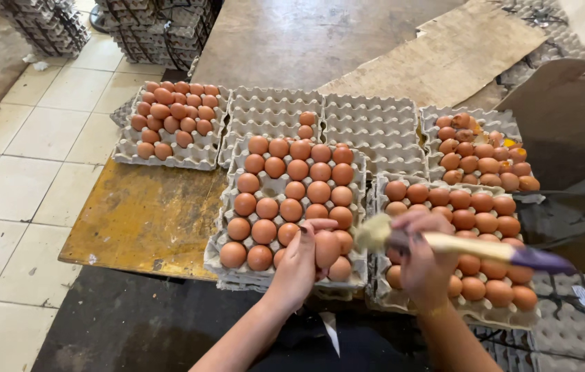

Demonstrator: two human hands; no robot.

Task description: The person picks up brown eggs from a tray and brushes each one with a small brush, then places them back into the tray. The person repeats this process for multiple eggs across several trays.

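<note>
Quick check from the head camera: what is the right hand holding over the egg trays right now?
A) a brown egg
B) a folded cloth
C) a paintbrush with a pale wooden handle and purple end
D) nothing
C: the right hand grips a paintbrush with a pale wooden handle and purple end, bristles pointing at the brown egg held in the left hand.

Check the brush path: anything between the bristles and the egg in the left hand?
Nothing visible. The left hand holds the egg over the middle tray; the brush in the right hand has its bristles right beside the egg, gap clear.
</note>
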